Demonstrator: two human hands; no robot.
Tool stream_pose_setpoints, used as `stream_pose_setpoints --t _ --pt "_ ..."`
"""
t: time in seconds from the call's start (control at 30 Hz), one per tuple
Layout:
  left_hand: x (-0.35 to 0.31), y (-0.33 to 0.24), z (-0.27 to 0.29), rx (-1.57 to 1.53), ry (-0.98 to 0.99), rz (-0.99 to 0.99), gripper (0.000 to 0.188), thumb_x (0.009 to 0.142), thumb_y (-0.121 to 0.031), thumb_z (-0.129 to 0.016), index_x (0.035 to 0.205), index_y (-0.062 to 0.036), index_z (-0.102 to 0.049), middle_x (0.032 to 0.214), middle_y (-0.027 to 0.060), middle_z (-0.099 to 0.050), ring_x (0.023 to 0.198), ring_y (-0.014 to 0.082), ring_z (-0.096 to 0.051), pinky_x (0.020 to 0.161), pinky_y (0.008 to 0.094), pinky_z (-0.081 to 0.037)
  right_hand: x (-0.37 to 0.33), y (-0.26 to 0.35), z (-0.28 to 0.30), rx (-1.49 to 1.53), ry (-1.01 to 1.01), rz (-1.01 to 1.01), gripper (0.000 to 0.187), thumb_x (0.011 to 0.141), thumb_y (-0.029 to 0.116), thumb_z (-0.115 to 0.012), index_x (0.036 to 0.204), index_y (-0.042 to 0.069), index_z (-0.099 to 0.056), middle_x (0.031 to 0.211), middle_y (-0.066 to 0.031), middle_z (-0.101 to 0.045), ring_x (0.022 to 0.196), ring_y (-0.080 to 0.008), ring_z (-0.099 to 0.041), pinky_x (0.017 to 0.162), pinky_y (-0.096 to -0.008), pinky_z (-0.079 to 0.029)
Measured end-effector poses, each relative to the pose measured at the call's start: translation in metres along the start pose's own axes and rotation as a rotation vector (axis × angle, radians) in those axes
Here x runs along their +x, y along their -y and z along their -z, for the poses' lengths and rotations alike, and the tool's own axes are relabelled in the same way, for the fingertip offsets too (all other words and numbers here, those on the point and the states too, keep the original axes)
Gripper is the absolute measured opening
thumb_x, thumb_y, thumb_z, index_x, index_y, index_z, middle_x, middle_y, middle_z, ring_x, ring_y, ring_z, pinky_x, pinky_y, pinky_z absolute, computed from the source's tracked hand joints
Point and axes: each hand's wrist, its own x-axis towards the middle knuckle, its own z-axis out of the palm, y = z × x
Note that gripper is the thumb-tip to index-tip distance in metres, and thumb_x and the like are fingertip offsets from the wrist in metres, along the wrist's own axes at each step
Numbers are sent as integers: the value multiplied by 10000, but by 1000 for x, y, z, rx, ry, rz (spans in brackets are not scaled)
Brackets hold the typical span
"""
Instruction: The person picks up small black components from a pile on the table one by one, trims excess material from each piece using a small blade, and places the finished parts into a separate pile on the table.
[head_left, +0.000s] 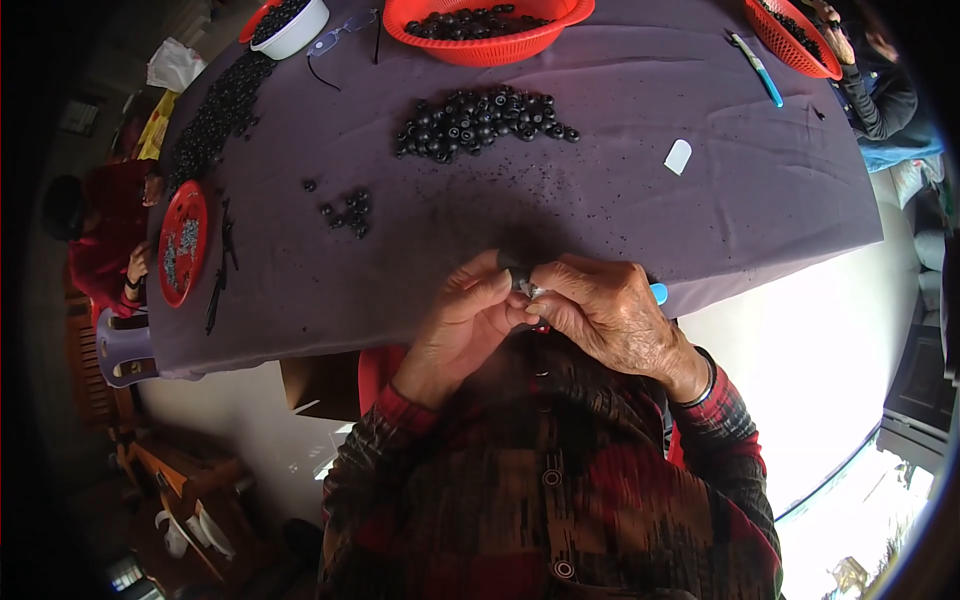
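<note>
My two hands meet near the front edge of the table. My left hand (pixel 465 315) is closed, thumb and fingers pinching a small black round piece (pixel 518 273), mostly hidden by the fingers. Against it presses my right hand (pixel 618 318), closed as well, with a small whitish bit (pixel 533 290) showing at the fingertips. From behind the right hand sticks out the blue end of a tool (pixel 659 293); the rest of it is covered. Beyond the hands lie a small group of black round pieces (pixel 350 211) and a larger pile of them (pixel 470 125).
Red baskets (pixel 490 50) and a white tub (pixel 290 35) hold more black pieces. A red tray (pixel 183 245), glasses (pixel 345 35), a blue-and-white pen-like tool (pixel 757 70) and a white tag (pixel 678 157) rest on the purple cloth (pixel 640 90). People sit at left and right.
</note>
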Motion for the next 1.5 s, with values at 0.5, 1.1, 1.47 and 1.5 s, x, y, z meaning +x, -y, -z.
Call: stream_pose_setpoints --t 0.5,1.1,1.47,1.5 --pt "-2 -3 5 94 -4 -27 148 932 -80 -525 1052 -50 -606 898 72 -647 833 170 -627 789 361 -540 0 4 -2 -19 21 -38 112 905 103 -572 939 -1 -595 783 -107 -644 681 -248 -674 583 -309 -527" --pt "5 9 -1 107 -124 -110 128 935 -89 -526 1026 -61 -612 934 27 -630 850 113 -590 796 286 -532 4 -12 -10 241 -92 -218 151 928 169 -565 915 21 -593 701 -117 -614 674 -239 -646 587 -339 -482" --pt "4 3 -3 91 -101 -59 172 923 -110 -548 1088 -61 -545 923 25 -567 804 104 -540 754 278 -534 12 -10 -2 538 -56 -382 144 871 128 -663 939 16 -604 771 7 -580 672 -63 -529 664 -213 -452" --pt "3 5 0 109 -105 -56 199 921 -108 -549 1114 -65 -523 926 24 -563 805 105 -539 748 277 -531 13 -9 -5 545 -52 -410 143 860 112 -675 926 10 -601 789 -4 -601 684 -58 -548 668 -208 -454"
